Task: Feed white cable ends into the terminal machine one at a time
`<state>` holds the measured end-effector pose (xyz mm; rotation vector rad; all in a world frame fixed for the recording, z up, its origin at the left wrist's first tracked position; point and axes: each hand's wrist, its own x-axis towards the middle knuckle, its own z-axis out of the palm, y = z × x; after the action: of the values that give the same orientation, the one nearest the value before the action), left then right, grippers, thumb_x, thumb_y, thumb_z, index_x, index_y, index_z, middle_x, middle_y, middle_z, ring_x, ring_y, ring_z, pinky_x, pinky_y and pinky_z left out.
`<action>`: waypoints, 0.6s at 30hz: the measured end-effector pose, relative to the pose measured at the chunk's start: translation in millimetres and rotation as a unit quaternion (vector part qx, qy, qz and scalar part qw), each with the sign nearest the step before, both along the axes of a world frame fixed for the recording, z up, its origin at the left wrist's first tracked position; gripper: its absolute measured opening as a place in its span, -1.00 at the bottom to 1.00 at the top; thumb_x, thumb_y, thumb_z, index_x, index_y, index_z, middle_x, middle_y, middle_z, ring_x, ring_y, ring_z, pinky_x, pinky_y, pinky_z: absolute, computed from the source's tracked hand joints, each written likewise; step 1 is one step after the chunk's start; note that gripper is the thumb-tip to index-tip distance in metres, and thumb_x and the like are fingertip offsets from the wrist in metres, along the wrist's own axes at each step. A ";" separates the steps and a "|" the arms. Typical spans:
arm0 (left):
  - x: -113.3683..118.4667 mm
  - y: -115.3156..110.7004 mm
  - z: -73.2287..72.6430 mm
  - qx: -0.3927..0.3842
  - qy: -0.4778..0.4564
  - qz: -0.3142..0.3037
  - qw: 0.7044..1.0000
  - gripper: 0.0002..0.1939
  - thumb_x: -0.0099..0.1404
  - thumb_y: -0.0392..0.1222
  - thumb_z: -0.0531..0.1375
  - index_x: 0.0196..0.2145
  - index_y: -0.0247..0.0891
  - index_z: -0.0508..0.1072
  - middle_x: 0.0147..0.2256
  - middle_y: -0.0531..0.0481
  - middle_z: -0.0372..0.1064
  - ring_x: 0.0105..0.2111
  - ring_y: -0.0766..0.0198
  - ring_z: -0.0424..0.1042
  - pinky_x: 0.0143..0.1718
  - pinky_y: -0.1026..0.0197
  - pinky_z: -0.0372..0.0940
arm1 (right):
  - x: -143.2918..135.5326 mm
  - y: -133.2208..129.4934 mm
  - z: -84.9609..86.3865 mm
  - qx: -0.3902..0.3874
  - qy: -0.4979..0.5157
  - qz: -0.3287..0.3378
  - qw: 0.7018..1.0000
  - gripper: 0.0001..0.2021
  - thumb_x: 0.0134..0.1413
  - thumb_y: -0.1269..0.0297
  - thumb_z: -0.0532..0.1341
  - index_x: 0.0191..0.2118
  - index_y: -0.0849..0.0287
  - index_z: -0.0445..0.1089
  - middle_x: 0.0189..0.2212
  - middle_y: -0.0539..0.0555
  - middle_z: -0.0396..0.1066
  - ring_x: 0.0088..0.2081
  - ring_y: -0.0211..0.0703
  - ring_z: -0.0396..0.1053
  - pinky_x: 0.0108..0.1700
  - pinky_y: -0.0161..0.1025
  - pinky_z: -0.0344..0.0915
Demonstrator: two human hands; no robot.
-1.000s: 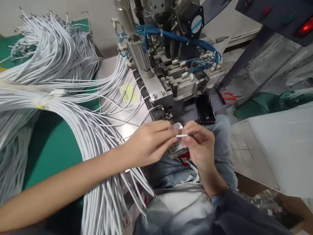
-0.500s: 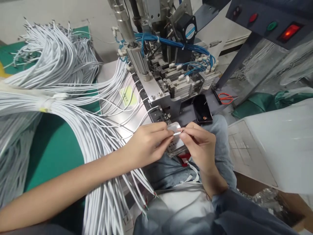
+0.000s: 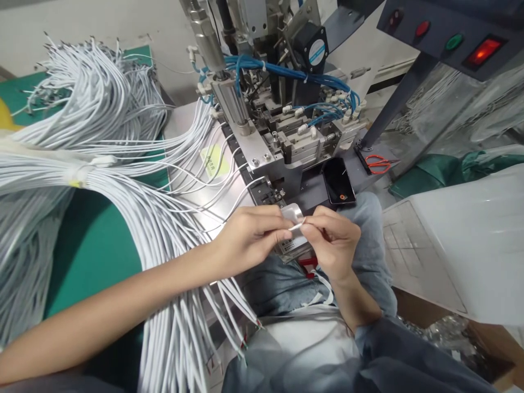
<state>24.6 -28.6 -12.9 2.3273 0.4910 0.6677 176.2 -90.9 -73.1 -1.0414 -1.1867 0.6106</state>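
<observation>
Between my two hands, in front of the machine, is the end of a white cable [image 3: 295, 226]. My left hand [image 3: 256, 234] pinches its white jacket between thumb and forefinger. The fingertips of my right hand [image 3: 331, 236] are closed on the thin wires at the cable's tip, which are mostly hidden. Just behind the fingertips lies a clear plastic plate [image 3: 291, 212] with a printed label. A big bundle of white cables [image 3: 164, 234] hangs down beneath my left forearm, some with coloured wire ends showing near my lap.
A machine [image 3: 286, 136] with blue air tubes stands ahead, white cables set along its edge. A phone [image 3: 339, 183] and red-handled scissors [image 3: 377, 164] lie to its right. A control box [image 3: 446, 41] overhangs the upper right. More cables [image 3: 98, 93] are heaped on the green table [image 3: 94, 240].
My left thumb and fingers have shifted slightly on the cable, and its tip tilts up a little more. My right fingers stay closed at the wire ends.
</observation>
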 end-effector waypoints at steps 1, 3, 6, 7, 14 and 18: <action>0.2 0.4 1.6 -0.015 0.002 -0.012 1.000 -0.84 0.33 -0.30 0.10 -0.32 -0.34 0.48 -0.44 -0.04 0.40 -0.46 0.38 0.37 -0.44 0.38 0.26 | -0.7 0.5 -1.3 0.001 0.023 0.016 1.000 -0.91 0.01 0.31 0.24 -0.43 0.12 0.51 -0.61 -0.04 0.29 -0.57 -0.34 0.15 -0.56 -0.32 0.09; -0.1 2.2 3.0 -0.012 0.007 -0.031 0.999 -0.81 0.34 -0.29 0.07 -0.31 -0.34 0.48 -0.43 -0.05 0.40 -0.46 0.38 0.38 -0.45 0.38 0.25 | -0.1 1.5 -2.3 -0.006 0.065 0.060 0.996 -0.90 0.01 0.27 0.25 -0.43 0.11 0.51 -0.58 -0.01 0.34 -0.55 -0.32 0.18 -0.55 -0.31 0.11; -2.6 6.3 0.9 0.108 0.040 -0.033 0.993 -0.76 0.36 -0.32 -0.01 -0.28 -0.35 0.46 -0.44 -0.07 0.38 -0.47 0.36 0.33 -0.48 0.34 0.21 | 6.2 2.1 1.2 -0.049 0.061 0.106 0.991 -0.88 0.03 0.27 0.23 -0.42 0.13 0.51 -0.59 -0.02 0.30 -0.57 -0.34 0.15 -0.57 -0.32 0.07; -3.6 7.6 -0.2 0.169 0.060 -0.029 0.983 -0.75 0.36 -0.34 -0.03 -0.27 -0.35 0.45 -0.43 -0.08 0.38 -0.48 0.35 0.30 -0.49 0.32 0.19 | 9.1 1.9 3.2 -0.068 0.036 0.106 0.991 -0.88 0.03 0.28 0.23 -0.42 0.14 0.51 -0.60 -0.04 0.27 -0.58 -0.35 0.14 -0.58 -0.33 0.05; -5.3 10.8 -3.5 0.324 0.139 0.037 0.935 -0.75 0.33 -0.34 -0.02 -0.36 -0.29 0.45 -0.48 -0.03 0.36 -0.46 0.31 0.26 -0.47 0.28 0.12 | 10.1 3.4 5.3 -0.063 -0.122 0.042 0.990 -0.89 0.01 0.44 0.20 -0.48 0.19 0.42 -0.66 -0.13 -0.01 -0.61 -0.40 -0.01 -0.56 -0.34 -0.02; -4.9 9.5 -5.6 0.219 0.103 0.048 0.969 -0.76 0.33 -0.30 0.02 -0.43 -0.30 0.44 -0.53 -0.01 0.32 -0.48 0.33 0.26 -0.43 0.28 0.16 | -8.0 5.4 0.0 -0.017 -0.074 -0.026 0.997 -0.90 0.02 0.45 0.20 -0.46 0.19 0.42 -0.67 -0.13 -0.03 -0.62 -0.39 -0.01 -0.57 -0.34 -0.02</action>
<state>19.7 -19.1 -18.5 2.8245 0.6017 0.6303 168.2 -85.5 -73.2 -1.1584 -1.2777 0.5226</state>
